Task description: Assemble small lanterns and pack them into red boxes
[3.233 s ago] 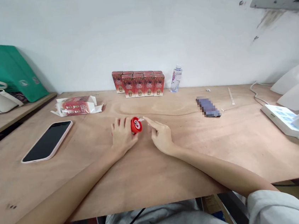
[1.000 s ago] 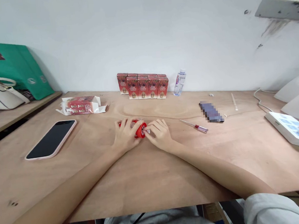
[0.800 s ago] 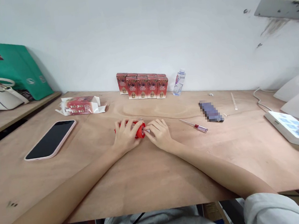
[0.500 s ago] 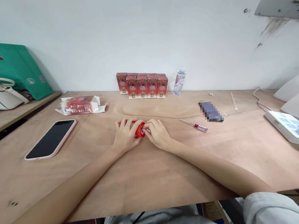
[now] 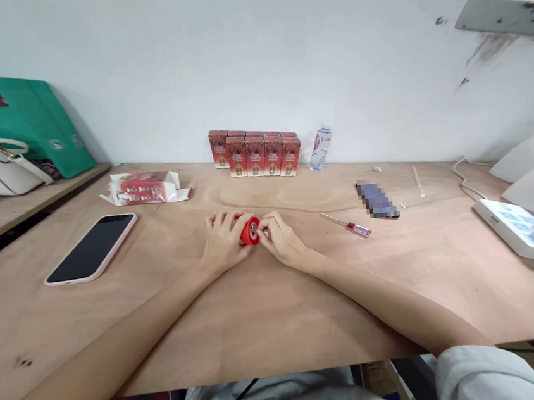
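Observation:
My left hand (image 5: 223,239) is wrapped round a small red lantern-like ornament (image 5: 250,232), lying on its side with its round hollow end turned to the right. Small metal parts show inside that end. Beside the opening, my right hand (image 5: 278,237) has thumb and fingers pinched together. Whatever sits in the pinch is too small to make out. To the right of my hands lies a screwdriver (image 5: 358,228) with a clear and red handle, its shaft pointing up and left.
Red printed boxes (image 5: 255,156) stand by the wall next to a water bottle (image 5: 320,147). An opened box (image 5: 146,188) and a phone (image 5: 91,249) lie on the left. On the right are a blurred dark object (image 5: 376,199) and a power strip (image 5: 521,230).
My right fingers have drawn slightly back to the right from the red ornament's opening, so more of its inside shows. My left hand keeps its hold.

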Available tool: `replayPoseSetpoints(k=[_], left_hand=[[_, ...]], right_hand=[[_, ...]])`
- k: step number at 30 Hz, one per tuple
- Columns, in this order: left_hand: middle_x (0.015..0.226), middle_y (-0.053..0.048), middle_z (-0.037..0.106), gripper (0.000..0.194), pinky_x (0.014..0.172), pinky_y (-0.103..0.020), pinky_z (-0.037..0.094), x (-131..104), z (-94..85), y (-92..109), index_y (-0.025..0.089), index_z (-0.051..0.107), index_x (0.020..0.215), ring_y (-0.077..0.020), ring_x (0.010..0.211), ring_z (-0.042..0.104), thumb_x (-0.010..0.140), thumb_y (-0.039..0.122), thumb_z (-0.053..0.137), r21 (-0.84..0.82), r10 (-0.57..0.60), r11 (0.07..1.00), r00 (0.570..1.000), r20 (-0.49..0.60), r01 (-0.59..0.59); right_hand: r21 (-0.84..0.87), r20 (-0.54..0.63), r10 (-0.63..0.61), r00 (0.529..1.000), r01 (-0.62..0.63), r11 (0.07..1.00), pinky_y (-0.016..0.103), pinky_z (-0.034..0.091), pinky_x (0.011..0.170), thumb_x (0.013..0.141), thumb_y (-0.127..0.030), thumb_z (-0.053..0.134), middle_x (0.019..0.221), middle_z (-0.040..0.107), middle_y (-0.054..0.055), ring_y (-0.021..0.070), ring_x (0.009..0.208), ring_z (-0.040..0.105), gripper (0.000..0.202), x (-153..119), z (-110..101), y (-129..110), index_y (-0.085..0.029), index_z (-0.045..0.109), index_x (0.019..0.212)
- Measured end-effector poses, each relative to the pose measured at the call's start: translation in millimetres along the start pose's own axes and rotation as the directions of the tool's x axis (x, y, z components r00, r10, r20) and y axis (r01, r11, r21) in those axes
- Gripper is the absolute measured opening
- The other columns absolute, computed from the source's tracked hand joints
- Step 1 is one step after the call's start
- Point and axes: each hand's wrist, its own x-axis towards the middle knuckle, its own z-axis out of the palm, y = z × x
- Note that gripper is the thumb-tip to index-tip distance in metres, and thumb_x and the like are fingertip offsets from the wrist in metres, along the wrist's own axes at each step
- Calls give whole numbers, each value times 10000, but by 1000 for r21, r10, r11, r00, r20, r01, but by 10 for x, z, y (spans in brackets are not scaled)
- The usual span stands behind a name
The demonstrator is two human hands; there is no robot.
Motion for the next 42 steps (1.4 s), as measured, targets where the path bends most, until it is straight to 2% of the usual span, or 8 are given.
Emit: replayPoseSetpoints(k=[5, 11, 17, 24, 32, 42], left_hand=[[1022, -112, 620, 395, 692, -360, 273, 4, 0, -5, 175, 562, 1109, -267, 895, 510, 752, 345, 556, 9, 1, 1000, 1000, 2, -1], [1000, -115, 629, 378, 692, -366, 273, -4, 3, 2, 166, 569, 1100, -267, 889, 513, 762, 334, 550, 28, 32, 999, 999, -22, -31], [1011, -117, 630, 396, 687, -373, 272, -9, 13, -2, 163, 575, 1102, -274, 890, 508, 739, 322, 566, 42, 54, 998, 998, -32, -52], [990, -113, 630, 390, 694, -370, 277, -2, -1, 0, 157, 566, 1103, -266, 887, 513, 747, 317, 551, 19, 53, 998, 998, -41, -53], [1008, -106, 618, 395, 692, -363, 277, 1, 1, -12, 173, 564, 1091, -270, 902, 509, 720, 310, 567, -5, 10, 1000, 1000, -6, -10], [1036, -112, 615, 411, 703, -368, 280, 6, -1, -4, 184, 555, 1117, -276, 913, 505, 721, 295, 561, -2, -18, 1000, 999, 40, 18]], right_hand=[[0, 5, -12, 1000, 12, 1000, 275, 491, 742, 912, -215, 398, 882, 567, 87, 158, 829, 560, 123, -4, -22, -6, -170, 511, 889], [-28, -36, -45, 998, 44, 999, 264, 491, 698, 927, -256, 403, 825, 598, 81, 150, 754, 566, 181, -4, -50, -13, -163, 540, 852], [-67, -8, -61, 998, 60, 996, 276, 487, 690, 928, -222, 364, 832, 584, 93, 155, 738, 543, 180, 6, -38, -21, -154, 515, 859], [-23, 20, -26, 999, 27, 999, 272, 482, 686, 922, -214, 353, 850, 542, 82, 150, 759, 536, 132, 10, -23, -15, -170, 472, 885], [16, 13, -45, 999, 44, 999, 289, 492, 723, 914, -209, 365, 851, 561, 85, 163, 804, 553, 107, 8, -17, -1, -176, 463, 884], [-9, -16, -10, 1000, 10, 1000, 287, 516, 718, 918, -233, 403, 883, 632, 101, 161, 799, 607, 176, -4, -38, -17, -152, 549, 974]])
